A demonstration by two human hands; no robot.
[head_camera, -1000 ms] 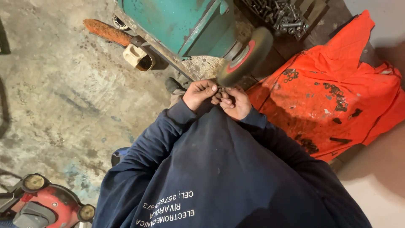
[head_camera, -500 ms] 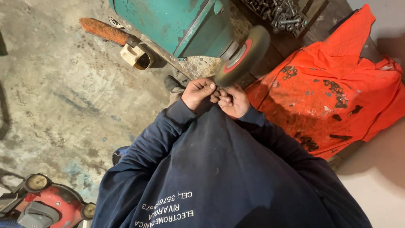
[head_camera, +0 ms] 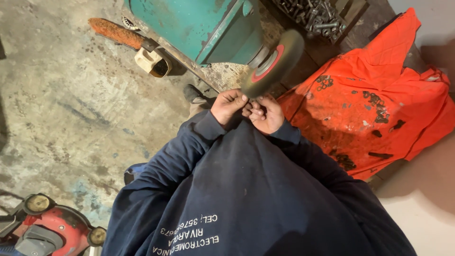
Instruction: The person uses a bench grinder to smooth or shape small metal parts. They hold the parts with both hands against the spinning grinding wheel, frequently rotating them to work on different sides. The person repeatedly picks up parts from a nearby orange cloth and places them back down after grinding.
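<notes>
The left hand [head_camera: 228, 105] and the right hand [head_camera: 266, 114] meet just under the wheel [head_camera: 272, 63], fingers curled in and pinched together on something small. The piece between the fingertips is too small and too hidden to identify. The left hand's fingertips lie close to the wheel's lower edge, and whether they touch it I cannot tell. Both hands come out of dark blue sleeves [head_camera: 189, 142].

The wheel is a dark round disc with a red ring and a pale metal hub, tilted in this view, mounted on the side of a teal machine [head_camera: 204, 26]. The machine stands on a worn, speckled worktop [head_camera: 222, 76] edge just behind the hands.

To the right of the hands an orange cloth [head_camera: 379, 95] lies spread out, stained dark and carrying small black rings and bits. Beyond it, at the top, a tray of bolts [head_camera: 315, 16] sits near the wheel.

To the left of the machine a cream-coloured holder [head_camera: 151, 61] hangs off the worktop, with a rusty orange brush [head_camera: 113, 31] lying past it. Below all this is a stained concrete floor [head_camera: 61, 109]. A shoe [head_camera: 193, 92] shows beneath the left hand. In the bottom left corner stands a red machine with round knobs [head_camera: 47, 227].
</notes>
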